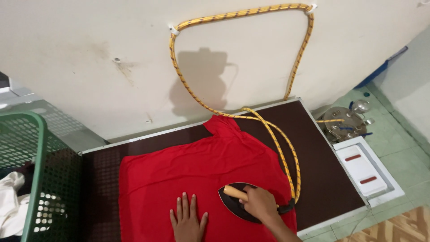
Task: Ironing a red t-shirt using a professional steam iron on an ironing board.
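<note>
red shirt (197, 172) under both hands, iron (239, 204) gripped

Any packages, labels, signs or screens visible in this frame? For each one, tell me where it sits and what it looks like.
None visible: no package, label, sign or screen.
Nearest candidate: white rectangular tray-like unit on the floor right of the ironing table, bearing two short red bars; no writing can be made out on it.

Probably a home laundry corner: padded ironing table (322, 179), green laundry basket (33, 148), tiled floor (403, 161).
</note>
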